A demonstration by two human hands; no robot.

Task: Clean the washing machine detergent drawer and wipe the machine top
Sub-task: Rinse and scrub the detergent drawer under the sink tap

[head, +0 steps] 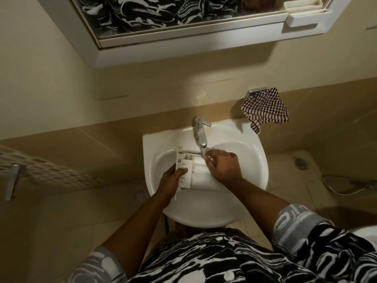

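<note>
A white detergent drawer (189,172) lies lengthwise in the white sink basin (251,160), its far end under the chrome tap (201,133). My left hand (173,178) grips the drawer's left side, thumb on top of the compartments. My right hand (222,166) is over the drawer's right side with fingers curled near the tap's spout. I cannot tell whether it holds anything. Water running from the spout is not clear.
A checked cloth (265,109) hangs from a chrome holder on the wall right of the tap. A mirror cabinet (193,37) juts out above. Floor drains (140,196) lie left and right of the sink. A shower hose (346,184) lies at right.
</note>
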